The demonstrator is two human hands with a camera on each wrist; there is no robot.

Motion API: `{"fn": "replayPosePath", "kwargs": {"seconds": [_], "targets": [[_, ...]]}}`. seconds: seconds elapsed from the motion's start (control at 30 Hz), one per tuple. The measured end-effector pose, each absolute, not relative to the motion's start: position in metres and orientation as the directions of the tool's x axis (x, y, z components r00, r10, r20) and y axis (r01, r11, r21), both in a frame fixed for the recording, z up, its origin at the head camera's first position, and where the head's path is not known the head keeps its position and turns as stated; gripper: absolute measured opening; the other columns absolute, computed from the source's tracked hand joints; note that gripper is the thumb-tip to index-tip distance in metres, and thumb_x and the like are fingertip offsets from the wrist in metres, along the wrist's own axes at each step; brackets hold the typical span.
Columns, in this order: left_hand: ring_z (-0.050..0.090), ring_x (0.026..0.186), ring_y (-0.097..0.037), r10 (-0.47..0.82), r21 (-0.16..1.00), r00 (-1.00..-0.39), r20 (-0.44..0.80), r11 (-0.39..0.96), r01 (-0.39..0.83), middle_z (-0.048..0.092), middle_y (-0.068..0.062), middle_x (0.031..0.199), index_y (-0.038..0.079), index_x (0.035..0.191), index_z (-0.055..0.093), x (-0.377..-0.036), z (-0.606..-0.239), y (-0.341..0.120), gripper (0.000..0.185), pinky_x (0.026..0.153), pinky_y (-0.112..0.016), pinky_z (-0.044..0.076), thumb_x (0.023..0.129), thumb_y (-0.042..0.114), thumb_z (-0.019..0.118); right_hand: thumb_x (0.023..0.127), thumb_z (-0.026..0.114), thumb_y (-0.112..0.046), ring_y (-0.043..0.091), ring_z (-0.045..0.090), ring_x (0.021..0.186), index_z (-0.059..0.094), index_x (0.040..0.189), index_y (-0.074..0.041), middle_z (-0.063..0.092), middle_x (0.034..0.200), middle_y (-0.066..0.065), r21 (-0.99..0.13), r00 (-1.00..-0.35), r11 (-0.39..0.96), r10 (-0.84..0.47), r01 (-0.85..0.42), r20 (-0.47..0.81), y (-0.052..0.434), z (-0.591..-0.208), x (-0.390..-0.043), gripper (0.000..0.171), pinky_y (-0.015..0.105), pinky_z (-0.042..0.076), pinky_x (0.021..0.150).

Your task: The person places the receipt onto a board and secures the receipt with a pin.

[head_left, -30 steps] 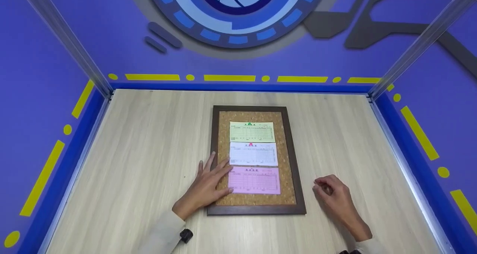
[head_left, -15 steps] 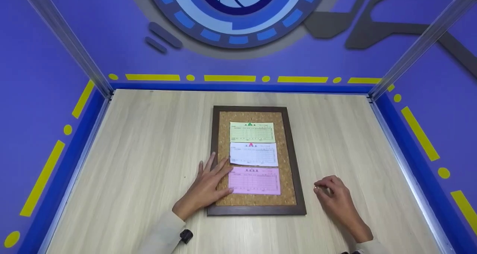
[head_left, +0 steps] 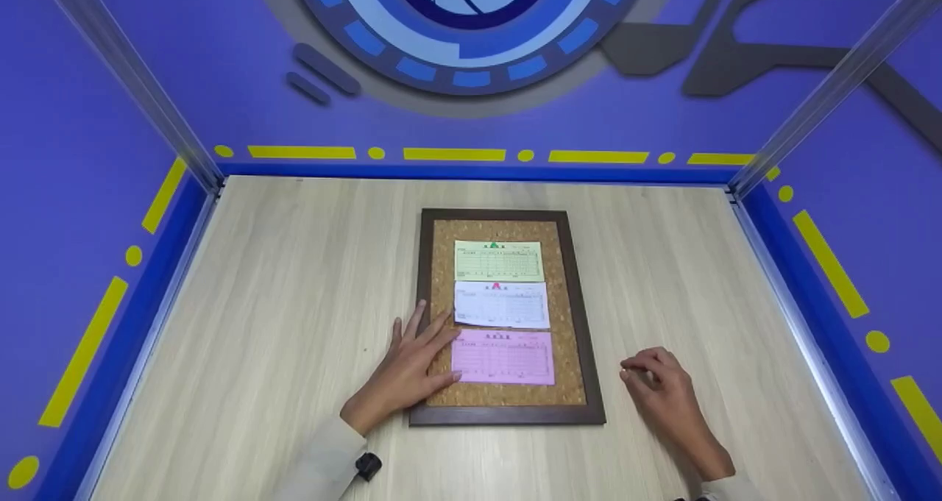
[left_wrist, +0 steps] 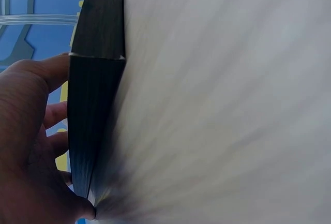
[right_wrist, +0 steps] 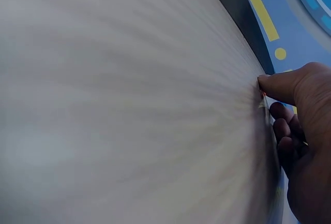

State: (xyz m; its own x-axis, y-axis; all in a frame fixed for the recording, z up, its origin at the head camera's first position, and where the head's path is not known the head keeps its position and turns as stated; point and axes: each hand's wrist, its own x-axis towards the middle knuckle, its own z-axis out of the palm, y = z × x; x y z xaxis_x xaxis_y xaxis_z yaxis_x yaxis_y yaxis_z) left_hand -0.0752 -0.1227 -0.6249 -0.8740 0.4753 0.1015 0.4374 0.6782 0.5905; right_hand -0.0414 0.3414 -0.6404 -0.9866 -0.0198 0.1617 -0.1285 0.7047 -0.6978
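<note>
A brown-framed cork board (head_left: pixel 505 414) lies on the table, bearing a green slip (head_left: pixel 499 261), a white slip (head_left: pixel 501 304) and a pink slip (head_left: pixel 503 357) in a column. Small green (head_left: pixel 494 245) and red (head_left: pixel 496 286) markers sit at the top edges of the upper two slips. My left hand (head_left: pixel 405 365) rests with spread fingers over the board's left side, fingertips at the pink slip's left edge. Right of the board, my right hand (head_left: pixel 666 383) holds thumb and forefinger together at a tiny orange-red piece (right_wrist: pixel 262 94), mostly hidden by the fingertips.
The wood-grain table (head_left: pixel 294 288) extends around the board. Blue-purple panels (head_left: pixel 383 129) with yellow marks enclose its back and sides, with metal posts (head_left: pixel 158 104) at the corners. A black wrist device (head_left: pixel 368 465) shows at the left sleeve.
Both hands and the board stay practically where they were. Only the right fingertips shift slightly, opening a bit more of a gap behind thumb and forefinger than a second ago.
</note>
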Motion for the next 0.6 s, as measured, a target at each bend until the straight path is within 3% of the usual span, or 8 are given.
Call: {"fn": "replayPosePath", "kwargs": {"seconds": [0.6], "targets": [[0.004,0.169,-0.048,0.474,0.608,-0.874,0.102,0.666,0.432,0.033,-0.009,0.180,0.014,0.159,0.060,-0.0748,-0.6256,-0.1226,0.070,0.124,-0.084,0.004,0.097,0.039,0.083,0.092,0.086,0.003,0.009,0.059,0.104,0.083,0.100,-0.016,0.069,0.108,-0.005,-0.710,-0.982,0.691,0.004,-0.135,0.191,0.3418,-0.6453,-0.0397,0.021,0.012,0.045,0.084]]}}
